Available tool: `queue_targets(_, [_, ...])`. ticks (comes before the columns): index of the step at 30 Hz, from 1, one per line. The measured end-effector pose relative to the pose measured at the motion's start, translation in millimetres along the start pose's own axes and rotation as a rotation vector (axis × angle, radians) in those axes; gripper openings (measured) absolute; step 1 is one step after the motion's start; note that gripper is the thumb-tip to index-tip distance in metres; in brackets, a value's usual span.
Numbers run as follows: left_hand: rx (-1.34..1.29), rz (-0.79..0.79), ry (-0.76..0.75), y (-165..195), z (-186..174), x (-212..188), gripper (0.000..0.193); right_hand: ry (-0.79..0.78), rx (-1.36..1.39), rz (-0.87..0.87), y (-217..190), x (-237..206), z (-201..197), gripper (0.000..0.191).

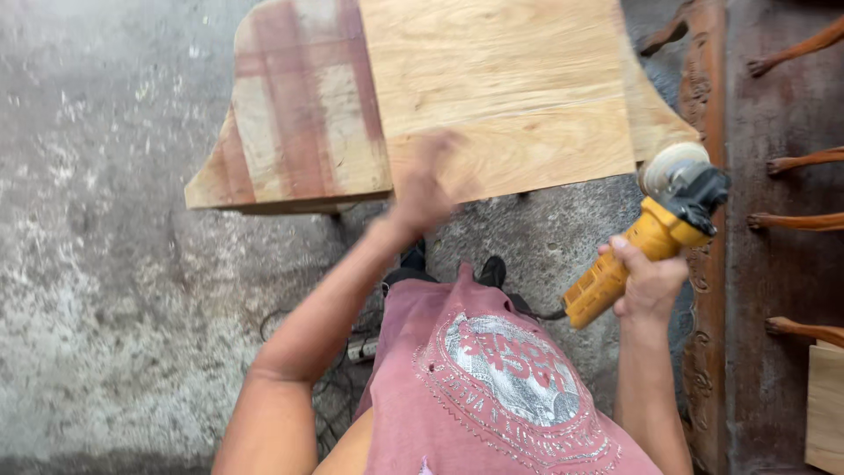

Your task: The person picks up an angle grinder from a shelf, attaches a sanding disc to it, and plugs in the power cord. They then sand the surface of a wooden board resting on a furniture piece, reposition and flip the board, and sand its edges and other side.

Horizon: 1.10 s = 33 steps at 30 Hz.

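The right hand (649, 283) is closed around the yellow plastic body of a handheld angle grinder with a black head and a pale round sanding disc (673, 215), held up off the work, to the right of the panel and clear of it, disc facing up and away. The left hand (424, 189) is blurred at the near edge of the large pale plywood panel (501, 88); it lies over or on the wood, but whether its fingers are spread or gripping cannot be told. The panel lies flat on a low surface, overlapping a second curved board with reddish-brown stripes and bare patches (299, 114) to its left. The pale panel's face looks clean and even, which suggests sanding there is largely done; the striped board still carries old coating, so that part appears outstanding. A dark cable (527, 310) trails from the grinder past the person's pink printed shirt (492, 387) to the grey concrete floor (105, 264). Carved reddish wooden furniture parts (791, 163) stand at the far right.
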<state>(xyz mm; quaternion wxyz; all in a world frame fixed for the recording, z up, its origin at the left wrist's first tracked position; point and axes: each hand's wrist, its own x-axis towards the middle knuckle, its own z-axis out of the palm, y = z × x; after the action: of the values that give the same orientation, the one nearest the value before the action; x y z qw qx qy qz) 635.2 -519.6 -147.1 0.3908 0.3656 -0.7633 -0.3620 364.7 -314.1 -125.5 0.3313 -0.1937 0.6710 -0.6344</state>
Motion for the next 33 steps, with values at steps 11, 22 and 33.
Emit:
queue_targets(11, [-0.203,0.101,-0.422,76,82,-131,0.086,-0.428,0.001,0.204,22,27,81,0.027])
queue_targets(22, [-0.062,0.151,-0.175,57,93,-179,0.051,-0.574,-0.147,0.179,28,-2,105,0.03])
queue_targets(33, [-0.257,0.084,-0.094,42,83,-208,0.04,-0.533,-0.279,0.19,29,-37,129,0.037])
